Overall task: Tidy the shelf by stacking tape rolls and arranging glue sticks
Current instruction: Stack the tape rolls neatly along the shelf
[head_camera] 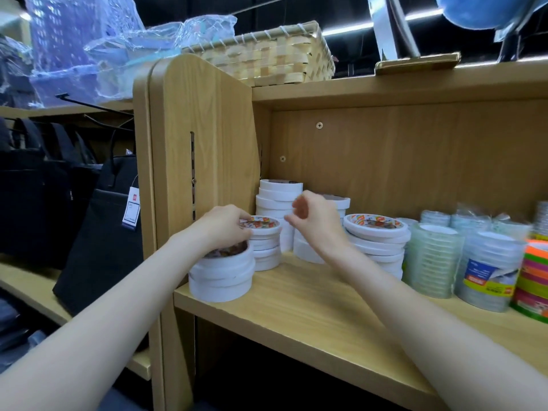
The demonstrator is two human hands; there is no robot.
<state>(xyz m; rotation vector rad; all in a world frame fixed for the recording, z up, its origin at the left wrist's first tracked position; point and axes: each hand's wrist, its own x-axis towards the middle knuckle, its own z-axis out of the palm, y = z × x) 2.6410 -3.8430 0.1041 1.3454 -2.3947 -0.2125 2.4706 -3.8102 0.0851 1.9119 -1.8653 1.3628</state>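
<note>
Wooden shelf (296, 307): left hand (221, 225) grips top tape roll (264, 226).

2 bare forearms, left hand (223, 225) and right hand (314, 219), no sleeves visible.

This is a shop, most likely a stationery or general-goods store. A wooden display shelf (311, 310) carries many identical white tape rolls (221, 275) in stacks, beside shrink-wrapped packs of clear tape (433, 256) with printed retail labels and a pile of neon-coloured rolls (532, 277). On the neighbouring rack, dark tote bags (100, 247) stand for sale, one with a price tag (132, 210) hanging from its handle. A woven basket (267, 59) and plastic-wrapped baskets (80, 48) sit on top as stock.
</note>
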